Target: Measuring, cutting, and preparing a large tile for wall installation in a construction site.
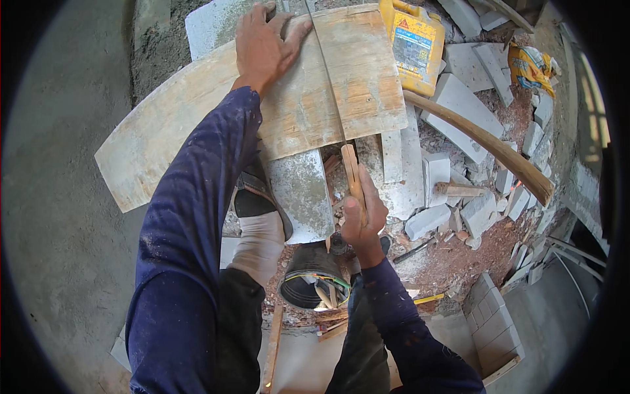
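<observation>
A wide, curved plywood board (pixel 295 105) with worn patches lies across pale blocks. Flat on its far part rests my left hand (pixel 266 49), fingers spread. My right hand (pixel 365 220) is wrapped round the wooden handle of a handsaw (pixel 351 164) at the board's near edge. From the handle the long, thin blade runs away from me across the board, right of my left hand. Under the near edge juts a whitish block (pixel 298 197), and my left foot (pixel 258 230) is beside it. I cannot tell how deep the blade sits in the wood.
A yellow jug (pixel 415 52) stands against the board's right end. From there a wooden pole (pixel 489 138) slants over broken white blocks (pixel 462 115). A black bucket (pixel 312 259) with tools lies between my legs. Further right is a crumpled yellow bag (pixel 533 69).
</observation>
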`<state>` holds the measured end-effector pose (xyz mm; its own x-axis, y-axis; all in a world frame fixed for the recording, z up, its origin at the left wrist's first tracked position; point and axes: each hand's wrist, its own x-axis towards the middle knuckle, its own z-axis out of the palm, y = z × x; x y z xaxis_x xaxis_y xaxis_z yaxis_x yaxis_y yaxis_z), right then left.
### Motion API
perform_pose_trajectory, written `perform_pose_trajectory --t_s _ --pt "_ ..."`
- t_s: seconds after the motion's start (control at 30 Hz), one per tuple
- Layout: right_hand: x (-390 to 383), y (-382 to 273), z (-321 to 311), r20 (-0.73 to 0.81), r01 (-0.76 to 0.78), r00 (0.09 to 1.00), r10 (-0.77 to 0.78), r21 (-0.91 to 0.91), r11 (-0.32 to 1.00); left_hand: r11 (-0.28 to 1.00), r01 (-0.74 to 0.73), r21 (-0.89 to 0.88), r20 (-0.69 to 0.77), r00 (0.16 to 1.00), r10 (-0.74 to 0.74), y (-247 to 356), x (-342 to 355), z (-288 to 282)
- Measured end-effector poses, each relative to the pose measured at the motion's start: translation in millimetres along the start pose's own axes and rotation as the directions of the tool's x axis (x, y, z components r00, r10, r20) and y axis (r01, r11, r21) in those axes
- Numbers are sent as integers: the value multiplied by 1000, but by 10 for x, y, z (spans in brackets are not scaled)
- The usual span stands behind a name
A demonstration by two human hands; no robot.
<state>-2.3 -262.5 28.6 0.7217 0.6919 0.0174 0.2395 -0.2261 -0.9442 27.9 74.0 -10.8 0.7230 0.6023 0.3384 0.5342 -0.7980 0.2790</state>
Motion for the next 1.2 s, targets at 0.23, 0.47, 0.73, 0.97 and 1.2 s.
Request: perform_pose_trajectory --t_s 0.23,0.47,0.73,0.97,1.2 --pt "11 -30 -26 38 -129 991 127 53 990 997 58 -57 32 998 -56 146 37 -124" --pt "77 -69 -18 -23 -21 1000 21 5 1000 997 25 -69 -38 999 -28 163 42 -129" --pt "160 -146 -129 -28 42 999 -44 -46 998 986 148 -75 28 989 -147 187 88 -138" --pt "134 -225 -107 13 -100 995 100 -20 995 996 37 79 -43 999 -33 4 33 32" --pt "484 -331 -24 4 -105 994 105 67 992 997 44 69 -47 998 -41 5 45 38"
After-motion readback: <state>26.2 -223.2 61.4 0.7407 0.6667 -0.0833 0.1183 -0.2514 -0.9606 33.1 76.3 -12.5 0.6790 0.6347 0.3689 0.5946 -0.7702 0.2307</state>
